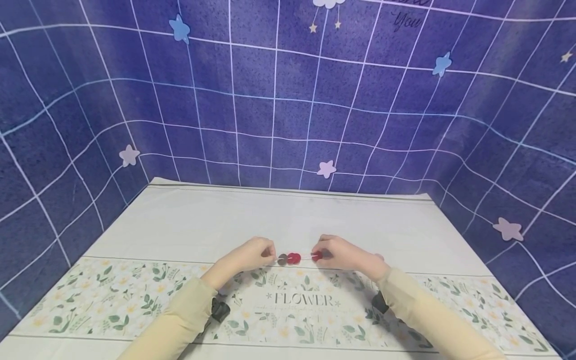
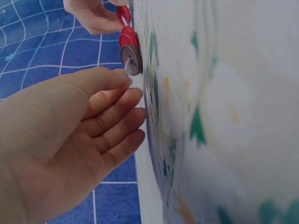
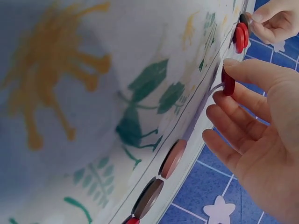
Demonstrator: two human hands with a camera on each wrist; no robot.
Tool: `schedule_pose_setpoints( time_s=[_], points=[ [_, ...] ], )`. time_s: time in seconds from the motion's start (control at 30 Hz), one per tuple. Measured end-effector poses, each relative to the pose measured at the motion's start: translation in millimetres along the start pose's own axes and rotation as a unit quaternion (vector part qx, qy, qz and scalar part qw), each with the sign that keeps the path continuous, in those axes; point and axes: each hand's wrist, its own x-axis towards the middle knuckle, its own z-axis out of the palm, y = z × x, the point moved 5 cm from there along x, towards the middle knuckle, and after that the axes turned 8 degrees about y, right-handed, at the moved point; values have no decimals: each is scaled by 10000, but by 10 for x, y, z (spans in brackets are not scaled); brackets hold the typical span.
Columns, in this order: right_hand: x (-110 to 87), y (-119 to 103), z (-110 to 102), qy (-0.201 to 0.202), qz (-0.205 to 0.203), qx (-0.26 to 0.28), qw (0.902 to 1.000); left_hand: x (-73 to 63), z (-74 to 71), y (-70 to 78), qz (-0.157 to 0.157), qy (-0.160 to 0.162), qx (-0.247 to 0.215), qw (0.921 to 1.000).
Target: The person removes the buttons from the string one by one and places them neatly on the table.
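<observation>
A white string [image 1: 306, 258] runs between the two hands, just above the white tablecloth, with buttons threaded on it. My left hand [image 1: 253, 253] pinches one end of the string between thumb and index finger, close beside a grey-brown button [image 2: 131, 60]. Against that button sit two overlapping red buttons [image 1: 294, 258]. My right hand [image 1: 340, 253] pinches another red button [image 3: 228, 82] by its rim between thumb and fingers; string shows at its side. The other fingers of both hands are loosely bent.
Beyond the right hand, a pinkish button [image 3: 173, 159], a brown button [image 3: 148, 198] and part of a red button [image 3: 133, 221] lie in a row on the cloth. A flower-printed band [image 1: 306, 320] crosses the table. Blue gridded curtains [image 1: 288, 115] enclose the back and sides.
</observation>
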Motion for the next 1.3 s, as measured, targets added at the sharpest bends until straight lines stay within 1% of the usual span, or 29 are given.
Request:
schedule_pose_setpoints(
  time_s=[0.13,0.37,0.6,0.7,0.77,1.03,1.3],
  points=[
    [-17,9,-8,21,-39,20,10000,-1,4,0,11,5,25,10000],
    [-49,9,-50,71,-16,-29,10000,6,-4,2,-67,31,10,10000],
    [-81,11,-86,61,89,35,9999,-20,-19,28,184,134,94,9997],
    [-87,18,-98,89,138,50,9999,-14,-13,21,162,116,73,9998],
    [-92,29,-101,101,166,55,9998,-1,-3,7,71,70,13,9999],
    [-111,42,-125,161,221,-12,9996,5,7,-8,1,11,77,10000],
    [-149,81,-156,222,144,-63,9996,17,8,-15,-44,0,-9,10000]
  ],
)
